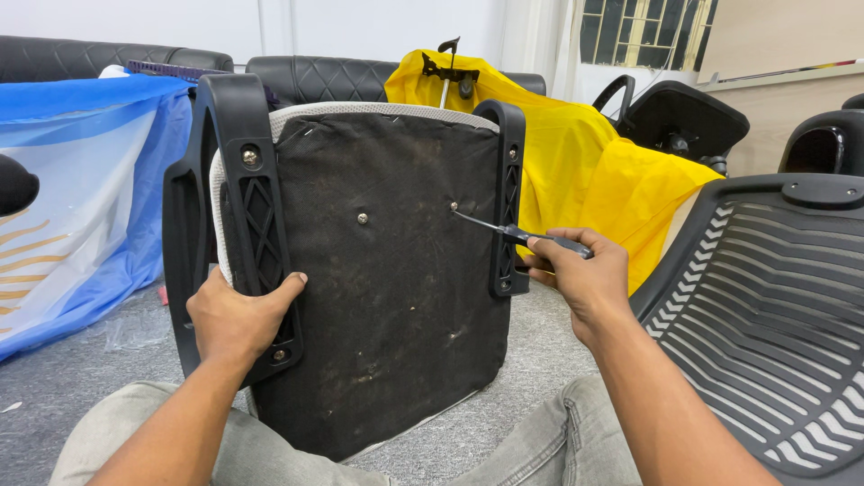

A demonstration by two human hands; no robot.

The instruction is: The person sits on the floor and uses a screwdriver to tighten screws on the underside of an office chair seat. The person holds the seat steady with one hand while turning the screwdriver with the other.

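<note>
Here the left hand (236,317) grips the black plastic armrest bracket (256,216) on the left edge of the upturned black fabric-covered chair seat (391,279). The right hand (580,274), closed around a slim black-handled screwdriver (517,234), sets its tip at a screw (454,207) near the right bracket (508,198); grey carpet floor (81,369) lies open beside the seat.

Bare forearms, no sleeves, bare hands (236,317), light grey trousers

Single head-worn view, looking forward and slightly down at close range; upturned chair seat (378,270) centred, chair backrest (765,315) at 4 o'clock.
</note>
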